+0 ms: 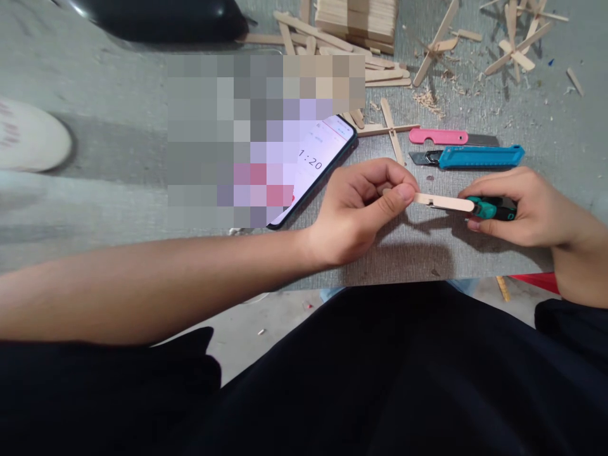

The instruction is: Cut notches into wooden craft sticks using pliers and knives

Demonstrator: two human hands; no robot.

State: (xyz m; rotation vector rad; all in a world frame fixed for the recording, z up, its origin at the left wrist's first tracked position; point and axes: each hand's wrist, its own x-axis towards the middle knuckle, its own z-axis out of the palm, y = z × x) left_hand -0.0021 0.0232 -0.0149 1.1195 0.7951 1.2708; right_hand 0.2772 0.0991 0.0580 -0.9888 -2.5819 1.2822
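My left hand (363,212) pinches one end of a wooden craft stick (451,202) between thumb and fingers. A small notch shows in the stick's edge near those fingertips. My right hand (539,206) is closed around a teal and black utility knife (494,208). What looks like its blade runs along the underside of the stick, mostly hidden by it. Just beyond the hands lie a blue snap-off cutter (482,157) with its blade out and a pink folding knife (439,137) with its blade exposed. A crossed pair of sticks (392,129) rests beside them.
A phone (313,168) lies left of my left hand, partly covered by a blurred patch. Loose sticks (380,76) and a stacked bundle (356,22) are at the back. Star-shaped stick pieces (515,54) and wood shavings (430,102) lie at right. The table edge runs close below my hands.
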